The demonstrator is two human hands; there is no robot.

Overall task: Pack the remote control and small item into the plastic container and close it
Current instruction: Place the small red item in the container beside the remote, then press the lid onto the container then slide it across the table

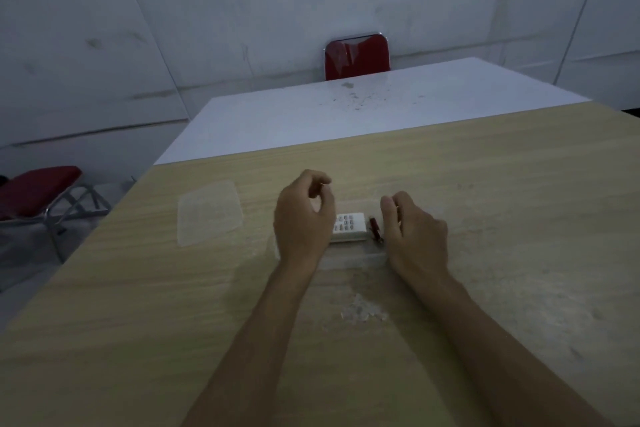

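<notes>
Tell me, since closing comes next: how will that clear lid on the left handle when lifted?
The lid looks thin and see-through, so probably light and somewhat bendy. It lies flat on the table, so catching an edge may be fiddly.

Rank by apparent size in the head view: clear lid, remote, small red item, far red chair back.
1. Clear lid, flat on the wooden table
2. Far red chair back, though distance shrinks it
3. Remote, partly hidden by the left hand, so its rank is unsure
4. Small red item
</notes>
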